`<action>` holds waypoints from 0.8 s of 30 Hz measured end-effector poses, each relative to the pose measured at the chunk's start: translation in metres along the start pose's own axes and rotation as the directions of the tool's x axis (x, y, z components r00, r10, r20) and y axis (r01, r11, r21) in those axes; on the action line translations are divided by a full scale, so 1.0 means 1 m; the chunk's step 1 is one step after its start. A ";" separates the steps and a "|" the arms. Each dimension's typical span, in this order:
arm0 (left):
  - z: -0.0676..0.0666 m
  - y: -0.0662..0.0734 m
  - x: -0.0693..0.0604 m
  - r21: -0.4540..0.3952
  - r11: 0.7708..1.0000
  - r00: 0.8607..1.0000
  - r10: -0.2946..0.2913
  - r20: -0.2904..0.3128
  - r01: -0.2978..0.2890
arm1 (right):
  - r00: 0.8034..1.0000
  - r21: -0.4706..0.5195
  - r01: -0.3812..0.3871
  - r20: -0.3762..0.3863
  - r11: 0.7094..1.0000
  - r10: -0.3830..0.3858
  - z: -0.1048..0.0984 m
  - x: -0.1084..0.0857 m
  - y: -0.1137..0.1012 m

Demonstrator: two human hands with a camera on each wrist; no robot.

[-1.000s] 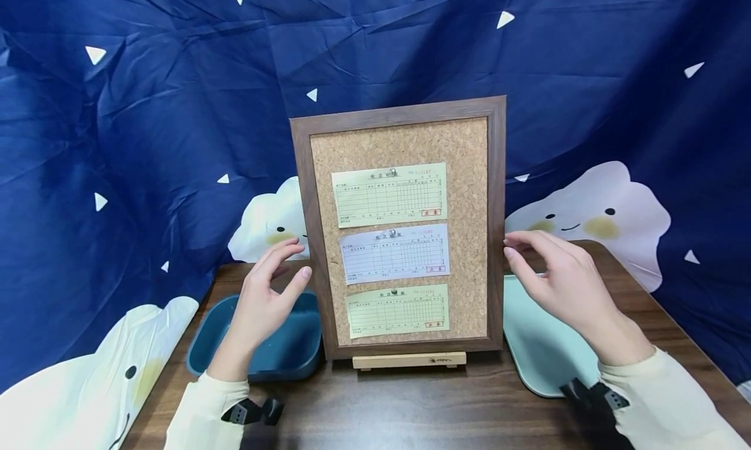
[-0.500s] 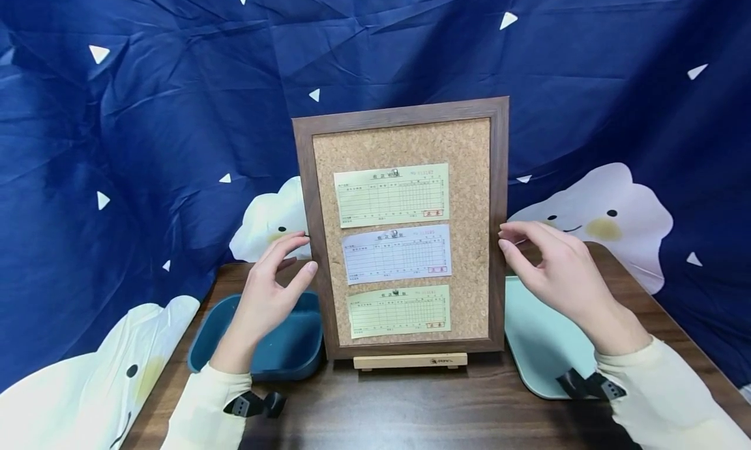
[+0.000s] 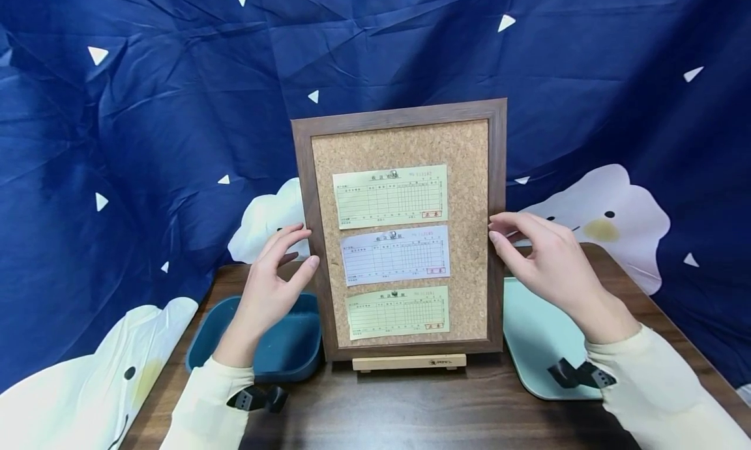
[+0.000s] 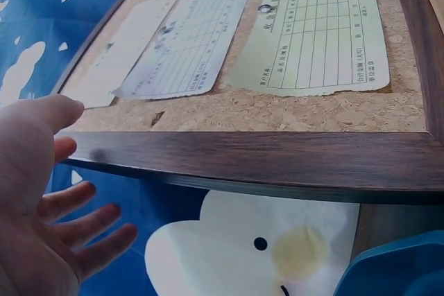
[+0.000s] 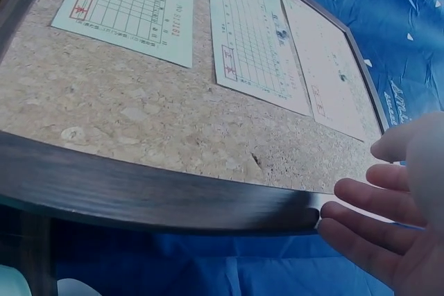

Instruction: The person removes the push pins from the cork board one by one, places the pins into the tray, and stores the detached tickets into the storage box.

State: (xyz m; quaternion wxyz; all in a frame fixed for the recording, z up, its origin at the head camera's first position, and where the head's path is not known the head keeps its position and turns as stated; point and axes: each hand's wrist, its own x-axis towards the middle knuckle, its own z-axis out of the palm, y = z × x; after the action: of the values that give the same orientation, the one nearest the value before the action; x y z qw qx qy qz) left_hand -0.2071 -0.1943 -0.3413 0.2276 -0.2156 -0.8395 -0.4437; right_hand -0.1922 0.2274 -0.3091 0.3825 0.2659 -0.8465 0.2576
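The rectangular cork board framed in dark brown wood [image 3: 468,241] stands on a pale wooden easel [image 3: 409,361], three pale green or lilac paper slips [image 3: 396,257] pinned to it; left hand [image 3: 268,295] and right hand [image 3: 553,270] — thumb and fingers loosely parted, gripping nothing — flank its side edges; whether they touch, I cannot tell.

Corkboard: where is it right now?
In the head view, the corkboard stands mid-picture between the left hand and the right hand, with a blue bin to its left.

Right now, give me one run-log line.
brown-framed rectangular cork board: standing on pale wooden ledge; three printed paper slips: pinned; left hand: at left edge; right hand: at right edge; contact: unclear
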 end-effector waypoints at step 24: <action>0.002 0.005 0.018 -0.065 0.998 1.000 -0.002 0.016 0.003 | 0.997 0.008 0.068 -0.025 0.998 -0.068 0.010 0.021 -0.005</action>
State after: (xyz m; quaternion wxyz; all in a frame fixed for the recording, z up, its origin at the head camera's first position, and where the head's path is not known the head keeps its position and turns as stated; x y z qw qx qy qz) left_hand -0.2189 -0.1872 -0.3285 0.2134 -0.2253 -0.8268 -0.4692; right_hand -0.2060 0.2123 -0.2974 0.4002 0.2931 -0.8310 0.2517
